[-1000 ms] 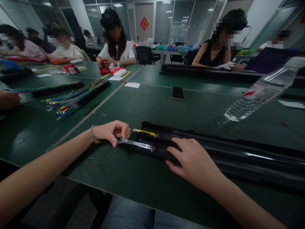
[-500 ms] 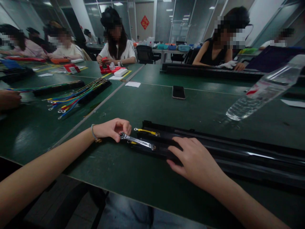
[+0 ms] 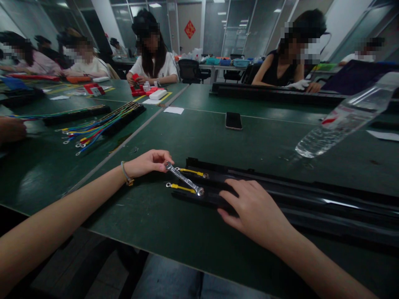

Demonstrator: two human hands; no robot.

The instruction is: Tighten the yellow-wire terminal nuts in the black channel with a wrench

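Note:
My left hand is closed, pinching one end of a silver wrench. The wrench's other end sits over the fastener at the near yellow wire's inner end. That near yellow wire and a far yellow wire, both with ring terminals, stick out past the left end of a long black channel-shaped part. My right hand lies on this black part with its fingers spread, holding nothing. Part of the black part is hidden under that hand and forearm.
A tilted water bottle stands at the right and a phone lies beyond the black part. Bundled coloured cables lie at the left on the green table. Co-workers sit across the table, and another person's hand shows at the left edge.
My left hand has swung the wrench's held end away from me and slightly right, pivoting about its other end. The near yellow wire shows more fully. My right hand stays put.

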